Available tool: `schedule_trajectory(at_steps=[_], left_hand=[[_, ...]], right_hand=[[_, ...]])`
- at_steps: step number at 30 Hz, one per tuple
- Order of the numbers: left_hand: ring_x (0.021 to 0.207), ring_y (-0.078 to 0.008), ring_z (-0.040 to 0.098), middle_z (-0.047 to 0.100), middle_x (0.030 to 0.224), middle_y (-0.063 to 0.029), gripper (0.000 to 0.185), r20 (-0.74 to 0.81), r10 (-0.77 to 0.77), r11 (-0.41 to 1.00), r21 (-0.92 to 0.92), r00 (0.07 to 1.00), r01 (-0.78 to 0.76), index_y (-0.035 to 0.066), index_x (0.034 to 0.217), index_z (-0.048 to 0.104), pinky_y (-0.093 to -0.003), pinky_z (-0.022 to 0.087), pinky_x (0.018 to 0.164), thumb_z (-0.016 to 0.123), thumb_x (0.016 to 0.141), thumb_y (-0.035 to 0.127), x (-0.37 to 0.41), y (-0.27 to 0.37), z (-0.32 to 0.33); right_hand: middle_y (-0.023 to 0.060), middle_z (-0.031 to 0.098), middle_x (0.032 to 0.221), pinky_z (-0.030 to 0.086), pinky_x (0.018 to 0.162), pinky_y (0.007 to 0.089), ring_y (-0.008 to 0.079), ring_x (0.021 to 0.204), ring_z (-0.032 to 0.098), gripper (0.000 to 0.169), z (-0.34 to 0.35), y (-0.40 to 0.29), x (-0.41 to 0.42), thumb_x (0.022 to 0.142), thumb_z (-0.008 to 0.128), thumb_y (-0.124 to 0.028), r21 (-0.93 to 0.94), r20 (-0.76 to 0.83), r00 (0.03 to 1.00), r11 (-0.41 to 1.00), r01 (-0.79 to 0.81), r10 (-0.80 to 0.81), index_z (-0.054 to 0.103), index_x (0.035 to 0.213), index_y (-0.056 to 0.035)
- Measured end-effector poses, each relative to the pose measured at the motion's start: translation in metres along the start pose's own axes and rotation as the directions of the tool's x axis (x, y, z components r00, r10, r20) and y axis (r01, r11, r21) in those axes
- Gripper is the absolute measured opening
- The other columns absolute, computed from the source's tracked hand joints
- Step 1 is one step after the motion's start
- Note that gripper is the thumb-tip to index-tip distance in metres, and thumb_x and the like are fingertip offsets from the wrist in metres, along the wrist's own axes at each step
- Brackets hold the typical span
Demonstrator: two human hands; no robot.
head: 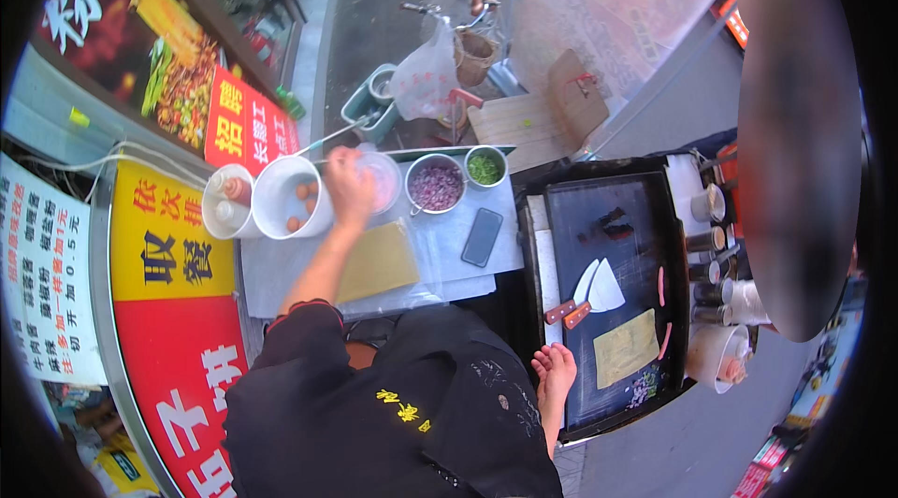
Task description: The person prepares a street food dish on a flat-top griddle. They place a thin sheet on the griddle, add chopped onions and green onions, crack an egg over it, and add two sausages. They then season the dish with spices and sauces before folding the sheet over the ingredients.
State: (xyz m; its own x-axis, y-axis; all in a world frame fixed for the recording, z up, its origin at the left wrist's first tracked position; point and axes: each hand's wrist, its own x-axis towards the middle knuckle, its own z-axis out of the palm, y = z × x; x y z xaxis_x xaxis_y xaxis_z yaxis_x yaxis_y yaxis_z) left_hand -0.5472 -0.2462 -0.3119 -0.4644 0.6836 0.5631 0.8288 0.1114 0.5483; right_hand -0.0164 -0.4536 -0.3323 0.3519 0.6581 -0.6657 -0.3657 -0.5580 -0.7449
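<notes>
My left hand [351,186] is over the near side of a clear plastic tub [382,182] with pinkish contents. Its fingers are partly hidden, so a hold cannot be made out. Just left stands a white bucket [270,200] with several brown eggs [310,198]. My right hand [555,365] hangs with loosely curled fingers and nothing in it, by the near edge of a black griddle [631,217]. On the griddle lie a square flatbread sheet [626,348], two pink sausages [661,286], chopped onion and greens [643,388], and two wooden-handled scrapers [605,287].
A pot of chopped red onion [436,184], a pot of chopped greens [485,168], a phone [482,237] and bagged yellowish sheets [379,259] are on the metal counter [280,280]. Containers [708,240] line the griddle's far side. A person [800,147] stands beyond them.
</notes>
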Motion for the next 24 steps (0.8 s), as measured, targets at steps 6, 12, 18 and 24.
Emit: schedule_trajectory(at_steps=[6, 12, 18, 24], left_hand=[[0.127, -0.0432, 0.066, 0.069, 0.134, -0.0255, 0.04, 0.306, -0.659, 0.747, 0.37, 0.687, 0.552, 0.0, 0.132, 0.066, -0.0495, 0.054, 0.108, 0.065, 0.093, 0.011, 0.031, -0.172, -0.076], [0.13, -0.0395, 0.069, 0.075, 0.134, -0.0208, 0.038, 0.6, -0.734, 0.679, 0.662, 0.318, 0.318, 0.009, 0.124, 0.081, -0.0468, 0.057, 0.104, 0.073, 0.093, 0.03, -0.021, -0.234, -0.036], [0.132, -0.0324, 0.069, 0.075, 0.137, -0.0151, 0.043, 0.549, -0.8, 0.573, 0.819, 0.242, 0.036, 0.008, 0.122, 0.082, -0.0429, 0.057, 0.109, 0.083, 0.082, 0.025, -0.018, -0.24, -0.032], [0.132, -0.0302, 0.07, 0.075, 0.138, -0.013, 0.063, 0.573, -0.762, 0.573, 0.814, 0.302, -0.1, 0.011, 0.131, 0.078, -0.0417, 0.057, 0.109, 0.093, 0.075, 0.033, -0.03, -0.261, -0.048]], right_hand=[[0.0112, 0.074, 0.102, 0.064, 0.071, 0.0336, 0.0206, 0.083, 0.076, 0.02, 0.017, -0.018, -0.003, 0.109, 0.064, -0.013, -0.15, 0.02, 0.999, 0.988, 0.033, -0.03, 0.063, 0.125, -0.0029], [0.011, 0.074, 0.099, 0.064, 0.066, 0.0318, 0.0191, 0.077, 0.075, 0.016, 0.047, -0.035, 0.0, 0.108, 0.064, -0.01, -0.291, 0.1, 0.992, 0.951, 0.107, -0.081, 0.065, 0.122, -0.0029], [0.01, 0.074, 0.096, 0.06, 0.067, 0.0271, 0.0152, 0.077, 0.073, 0.011, 0.054, -0.039, -0.008, 0.104, 0.066, -0.004, -0.401, 0.185, 0.955, 0.869, 0.29, -0.233, 0.068, 0.114, 0.0002], [0.0101, 0.075, 0.096, 0.062, 0.066, 0.0286, 0.0162, 0.076, 0.075, 0.01, 0.046, -0.027, -0.013, 0.107, 0.064, -0.003, -0.373, 0.19, 0.963, 0.893, 0.252, -0.193, 0.067, 0.116, 0.0004]])
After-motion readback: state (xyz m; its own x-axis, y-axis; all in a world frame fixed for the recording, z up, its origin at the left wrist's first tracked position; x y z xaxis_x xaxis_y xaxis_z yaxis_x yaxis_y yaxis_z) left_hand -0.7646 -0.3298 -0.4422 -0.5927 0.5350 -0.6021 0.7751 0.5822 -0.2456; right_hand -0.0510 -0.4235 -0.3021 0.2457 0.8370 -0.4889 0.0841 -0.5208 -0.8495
